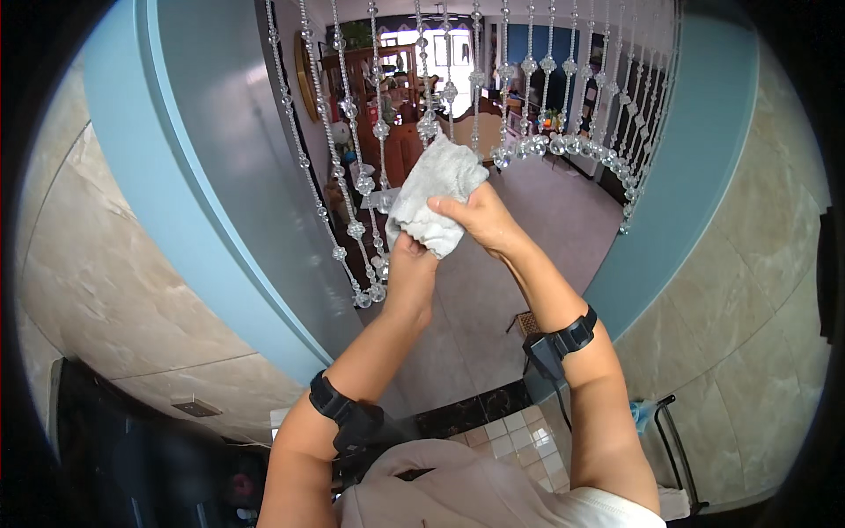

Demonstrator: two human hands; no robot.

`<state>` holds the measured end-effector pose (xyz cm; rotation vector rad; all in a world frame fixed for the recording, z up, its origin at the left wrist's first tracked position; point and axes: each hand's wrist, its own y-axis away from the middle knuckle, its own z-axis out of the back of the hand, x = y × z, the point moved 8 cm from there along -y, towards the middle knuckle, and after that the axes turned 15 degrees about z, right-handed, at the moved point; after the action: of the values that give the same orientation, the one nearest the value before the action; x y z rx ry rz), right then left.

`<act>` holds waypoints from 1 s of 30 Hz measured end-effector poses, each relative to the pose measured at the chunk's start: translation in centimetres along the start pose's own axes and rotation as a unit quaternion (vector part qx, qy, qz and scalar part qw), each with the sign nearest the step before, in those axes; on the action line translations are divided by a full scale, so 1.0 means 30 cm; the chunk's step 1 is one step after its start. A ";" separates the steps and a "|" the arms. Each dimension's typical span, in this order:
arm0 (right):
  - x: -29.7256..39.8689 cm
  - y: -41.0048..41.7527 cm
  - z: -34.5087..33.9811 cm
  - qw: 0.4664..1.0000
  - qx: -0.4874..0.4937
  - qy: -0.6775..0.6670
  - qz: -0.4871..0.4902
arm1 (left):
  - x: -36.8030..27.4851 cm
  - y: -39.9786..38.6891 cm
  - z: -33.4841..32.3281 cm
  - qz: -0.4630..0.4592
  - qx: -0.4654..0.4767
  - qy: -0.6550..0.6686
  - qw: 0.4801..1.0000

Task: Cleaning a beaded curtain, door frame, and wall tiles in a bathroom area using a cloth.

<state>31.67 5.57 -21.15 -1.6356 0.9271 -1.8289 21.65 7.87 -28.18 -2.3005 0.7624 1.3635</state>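
A light grey, crumpled cloth (439, 178) is held up in front of me at the beaded door curtain (356, 230). My right hand (485, 214) grips the cloth's right side, its thumb lying across the front. My left hand (412, 264) is at the lower edge, its fingers mostly hidden under the fabric. Clear bead strands hang just behind and to the left of the cloth. One strand runs down to the cloth's top edge; whether the cloth wraps it cannot be made out.
A light blue door frame (686, 165) borders the opening, with a grey door panel (224, 132) at left. Beyond lies a room with a wooden cabinet (403, 148). A black threshold (462, 416) crosses the floor. A black metal rack (676, 449) stands at lower right.
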 end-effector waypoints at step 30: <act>-0.050 0.113 -0.037 0.990 -0.107 -0.045 -0.076 | 0.004 0.027 0.001 0.023 -0.006 -0.003 1.000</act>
<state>30.56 4.71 -24.75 -1.9523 1.0123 -1.7872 21.18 7.22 -28.35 -2.2993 0.8111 1.3979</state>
